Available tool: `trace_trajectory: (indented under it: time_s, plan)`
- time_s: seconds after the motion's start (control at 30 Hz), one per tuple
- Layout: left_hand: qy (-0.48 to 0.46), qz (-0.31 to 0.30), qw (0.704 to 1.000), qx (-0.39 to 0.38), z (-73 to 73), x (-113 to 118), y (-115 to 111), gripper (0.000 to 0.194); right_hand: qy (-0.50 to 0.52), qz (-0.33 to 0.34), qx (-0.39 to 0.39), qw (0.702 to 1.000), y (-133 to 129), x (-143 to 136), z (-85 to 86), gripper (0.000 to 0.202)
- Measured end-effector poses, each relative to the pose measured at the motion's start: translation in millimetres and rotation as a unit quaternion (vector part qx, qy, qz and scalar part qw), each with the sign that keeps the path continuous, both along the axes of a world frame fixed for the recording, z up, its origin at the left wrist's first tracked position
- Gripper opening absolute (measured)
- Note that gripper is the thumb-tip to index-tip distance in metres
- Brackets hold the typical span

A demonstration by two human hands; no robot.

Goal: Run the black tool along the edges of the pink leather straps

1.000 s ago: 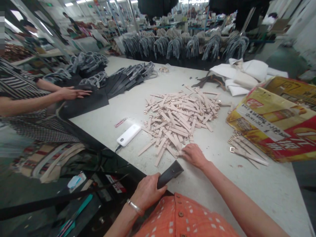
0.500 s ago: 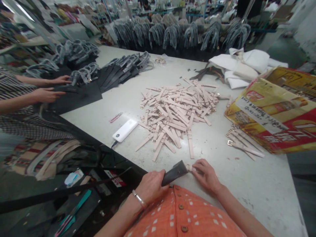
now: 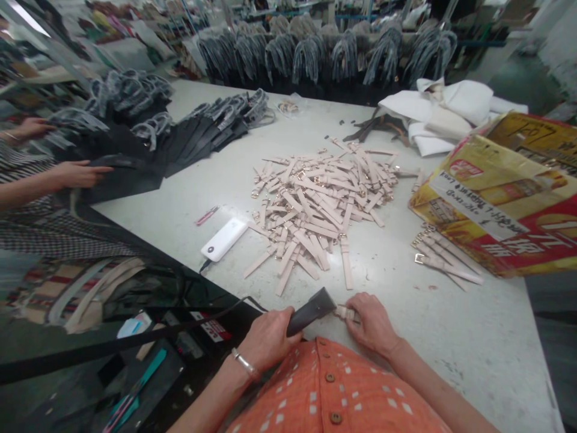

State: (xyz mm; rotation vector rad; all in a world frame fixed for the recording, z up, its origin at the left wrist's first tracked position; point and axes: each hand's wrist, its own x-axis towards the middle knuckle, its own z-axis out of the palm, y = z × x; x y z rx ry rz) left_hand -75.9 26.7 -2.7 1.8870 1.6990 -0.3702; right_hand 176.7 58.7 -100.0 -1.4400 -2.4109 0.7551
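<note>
My left hand [image 3: 267, 338] is wrapped round a black handheld tool [image 3: 312, 308] with a wide, squared end. A dark cord seems to run from it to the left; its exact kind I cannot tell. My right hand [image 3: 372, 323] pinches a small beige buckle strap [image 3: 344, 312], mostly hidden by the fingers. The tool's wide end sits right beside the strap's near end, close to the table edge. Ahead lies a large loose pile of beige buckle straps [image 3: 315, 210]. Several more straps [image 3: 444, 260] lie side by side at the right.
A white device [image 3: 224, 239] with a cable and a pink tool [image 3: 207, 216] lie on the table [image 3: 387, 264]. A yellow-red carton [image 3: 496, 204] stands right, white cloth [image 3: 455, 114] behind it. At left, a co-worker's hand [image 3: 79, 175] holds a black tool over dark panels [image 3: 198, 138].
My left hand and the black tool have shifted slightly left, and the strap in my right hand shows more. The co-worker's far hand has moved left, away from the near one.
</note>
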Motion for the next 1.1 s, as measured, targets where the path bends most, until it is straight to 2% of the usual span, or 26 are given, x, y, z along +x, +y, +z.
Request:
trace_trajectory:
  time_s: [0.1,0.23,0.3,0.4,0.53,0.67,0.77,0.87,1.0,1.1]
  plan:
    - [-0.006,0.010,1.000,0.004,1.8,-3,-1,0.022,-0.011,0.012,-0.020,1.000,5,-7,7.7,0.012]
    - [-0.015,0.019,1.000,0.007,8.3,-6,-5,0.023,-0.004,0.093,-0.069,0.993,11,-14,19.7,0.026]
    - [-0.016,0.021,1.000,0.007,11.7,-8,-7,0.025,-0.018,0.108,-0.079,0.991,11,-15,21.2,0.034]
    - [-0.003,0.001,1.000,-0.001,13.8,-10,-11,0.025,-0.056,0.097,-0.063,0.992,9,-14,15.6,0.045]
    - [0.005,-0.036,0.999,-0.015,10.4,-3,-11,0.027,-0.063,0.104,-0.026,0.992,5,-9,4.2,0.046]
    - [0.005,-0.057,0.998,-0.023,4.7,9,-3,0.026,0.010,0.099,0.009,0.995,1,-3,-6.6,0.044]
    - [0.010,-0.065,0.997,-0.030,3.5,15,6,0.025,0.098,0.057,0.026,0.993,-1,3,-17.1,0.037]
    - [0.017,-0.069,0.997,-0.037,5.5,20,13,0.027,0.128,0.017,0.048,0.990,-1,8,-25.6,0.027]
    - [0.023,-0.072,0.996,-0.046,9.1,26,19,0.027,0.126,-0.010,0.053,0.991,-1,9,-26.7,0.024]
    - [0.026,-0.077,0.996,-0.047,10.8,30,21,0.028,0.118,-0.001,0.034,0.992,0,9,-21.7,0.025]
